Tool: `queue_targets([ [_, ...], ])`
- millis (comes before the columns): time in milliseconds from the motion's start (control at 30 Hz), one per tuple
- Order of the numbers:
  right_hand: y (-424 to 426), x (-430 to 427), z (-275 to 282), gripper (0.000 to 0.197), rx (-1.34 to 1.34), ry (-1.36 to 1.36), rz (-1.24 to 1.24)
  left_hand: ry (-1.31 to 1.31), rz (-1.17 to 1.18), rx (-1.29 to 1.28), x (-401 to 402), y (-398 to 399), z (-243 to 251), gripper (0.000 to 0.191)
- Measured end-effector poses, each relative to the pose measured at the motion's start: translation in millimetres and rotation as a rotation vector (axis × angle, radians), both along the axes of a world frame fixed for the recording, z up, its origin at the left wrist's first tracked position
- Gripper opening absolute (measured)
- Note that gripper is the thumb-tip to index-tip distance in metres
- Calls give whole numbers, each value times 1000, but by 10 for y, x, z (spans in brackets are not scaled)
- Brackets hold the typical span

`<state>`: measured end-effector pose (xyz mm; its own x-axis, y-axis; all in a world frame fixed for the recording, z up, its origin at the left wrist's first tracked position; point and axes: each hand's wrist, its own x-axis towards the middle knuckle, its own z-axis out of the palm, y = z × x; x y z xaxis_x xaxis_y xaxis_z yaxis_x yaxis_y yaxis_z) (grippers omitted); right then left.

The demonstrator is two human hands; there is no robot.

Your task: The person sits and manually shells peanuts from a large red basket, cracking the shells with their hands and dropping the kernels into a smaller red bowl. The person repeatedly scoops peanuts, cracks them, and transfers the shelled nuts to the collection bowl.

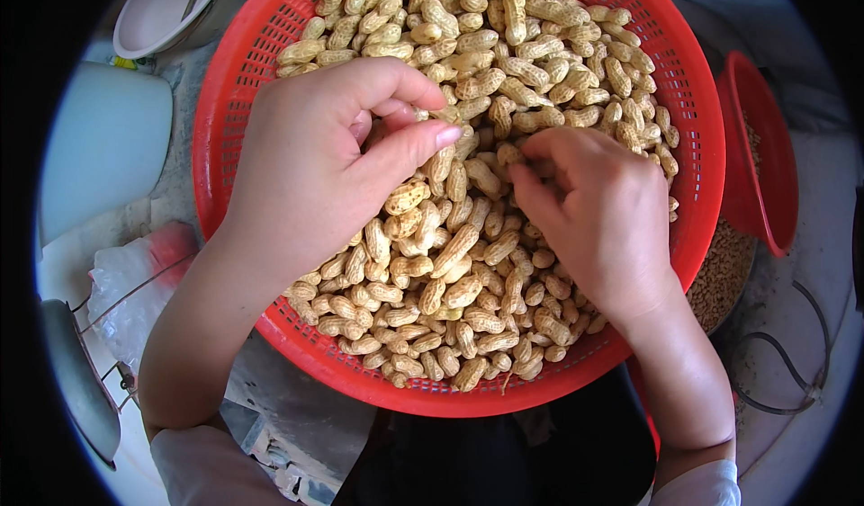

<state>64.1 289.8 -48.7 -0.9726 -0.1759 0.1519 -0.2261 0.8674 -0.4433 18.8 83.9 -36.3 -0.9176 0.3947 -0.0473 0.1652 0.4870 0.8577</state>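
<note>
A red plastic basket (698, 135) with slotted walls is heaped with unshelled peanuts (466, 290). My left hand (317, 148) is over the left half of the heap, thumb and forefinger closed together on a peanut (442, 113) that shows only in part. On the right, my right hand (601, 202) pinches another peanut (509, 154) between thumb and forefinger, its other fingers curled under and hidden. Both hands are close to the heap near the basket's middle.
Right of the basket, a tilted red plastic bowl (763, 162) stands by a container of small pale pieces (721, 276). A dark cable (776, 408) curls below them. At left are a light blue container (104, 145), a pale basin (165, 13) and a clear plastic bag (125, 283).
</note>
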Motion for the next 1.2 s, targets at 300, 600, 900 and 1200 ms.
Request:
queue_targets([
  [300, 528, 261, 370, 20, -789, -544, -330, 548, -272, -223, -2, 28, 4, 21],
  [600, 712, 467, 155, 37, -1751, -783, -5, 551, -509, -530, 101, 529, -32, 16],
  [900, 479, 285, 196, 22, -295, -236, 20, 544, -509, -551, 93, 564, -48, 7],
  [1200, 341, 313, 242, 19, -182, -213, 58, 371, -432, -539, 22, 417, 112, 11],
])
